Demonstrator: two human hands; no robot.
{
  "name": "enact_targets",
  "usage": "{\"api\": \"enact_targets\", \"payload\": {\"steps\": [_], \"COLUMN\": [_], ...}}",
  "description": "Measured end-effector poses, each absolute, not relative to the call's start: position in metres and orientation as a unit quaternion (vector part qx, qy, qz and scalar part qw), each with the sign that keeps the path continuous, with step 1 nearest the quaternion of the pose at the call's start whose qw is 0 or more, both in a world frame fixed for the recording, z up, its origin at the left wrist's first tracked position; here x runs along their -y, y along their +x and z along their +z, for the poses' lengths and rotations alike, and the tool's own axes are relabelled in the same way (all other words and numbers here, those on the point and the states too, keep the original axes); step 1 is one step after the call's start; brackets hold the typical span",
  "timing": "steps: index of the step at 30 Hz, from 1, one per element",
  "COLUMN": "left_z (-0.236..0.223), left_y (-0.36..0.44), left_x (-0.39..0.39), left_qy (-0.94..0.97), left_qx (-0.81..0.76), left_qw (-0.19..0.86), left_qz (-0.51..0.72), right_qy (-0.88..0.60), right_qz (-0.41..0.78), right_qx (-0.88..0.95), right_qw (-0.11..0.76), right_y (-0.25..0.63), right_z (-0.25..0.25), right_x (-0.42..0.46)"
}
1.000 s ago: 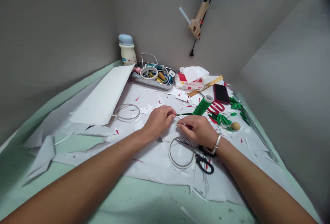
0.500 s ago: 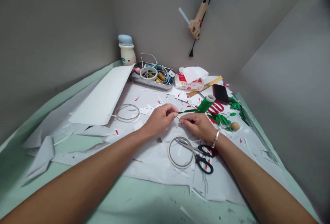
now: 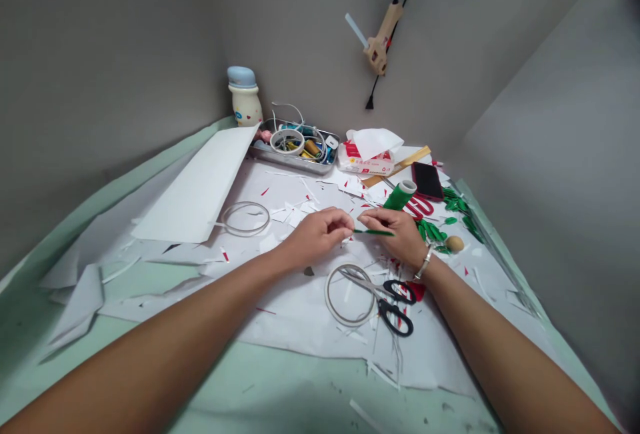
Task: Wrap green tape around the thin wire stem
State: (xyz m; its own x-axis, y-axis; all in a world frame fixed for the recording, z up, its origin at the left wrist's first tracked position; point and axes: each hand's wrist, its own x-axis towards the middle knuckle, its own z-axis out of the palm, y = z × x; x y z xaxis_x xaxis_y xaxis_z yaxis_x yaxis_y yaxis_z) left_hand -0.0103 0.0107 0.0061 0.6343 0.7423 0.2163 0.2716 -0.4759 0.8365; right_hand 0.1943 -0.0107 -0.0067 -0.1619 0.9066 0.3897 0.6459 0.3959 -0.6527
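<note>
My left hand (image 3: 320, 237) is closed in a pinch on one end of a thin green strip (image 3: 374, 232). The strip points right and passes in front of my right hand (image 3: 400, 233). My right hand's fingers are bent together close to the left fingertips; what they grip, if anything, is too small to make out. Just behind the right hand, a spool of green thread (image 3: 400, 195) stands tilted. Nearer to me, scissors with black handles (image 3: 397, 316) lie across a white ring-shaped roll (image 3: 327, 295).
White paper (image 3: 280, 334) covered with scraps lies over the green tabletop. At the back are a metal tray (image 3: 300, 163) of spools, a tissue pack (image 3: 367, 159) and a phone (image 3: 427, 181). Green leaf pieces (image 3: 431, 230) and a round tan ball (image 3: 455, 243) sit at the right.
The green strip has swung from pointing at the spool to lying across the front of my right hand. My right hand has turned and shifted slightly right; the left has moved slightly right and nearer me.
</note>
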Motion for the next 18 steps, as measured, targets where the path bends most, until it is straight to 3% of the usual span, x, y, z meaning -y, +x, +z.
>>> {"api": "enact_targets", "payload": {"steps": [3, 6, 11, 15, 18], "left_z": [0.006, 0.001, -0.004, -0.001, 0.005], "left_y": [-0.012, -0.012, -0.01, -0.009, -0.01], "left_x": [-0.016, -0.018, -0.011, -0.008, -0.01], "left_qy": [0.761, 0.771, 0.859, 0.872, 0.827], "left_qx": [-0.364, -0.423, -0.373, -0.303, -0.301], "left_qw": [0.42, 0.325, 0.223, 0.279, 0.378], "left_qz": [0.334, 0.349, 0.272, 0.262, 0.288], "right_qy": [-0.482, -0.432, -0.442, -0.507, -0.52], "right_qz": [0.172, 0.114, 0.052, 0.097, 0.143], "right_qx": [0.799, 0.856, 0.834, 0.747, 0.746], "right_qw": [0.314, 0.26, 0.326, 0.419, 0.39], "right_y": [0.186, 0.175, 0.176, 0.191, 0.197], "right_z": [-0.01, -0.007, 0.003, 0.001, -0.006], "right_x": [0.015, 0.024, 0.028, 0.017, 0.011]}}
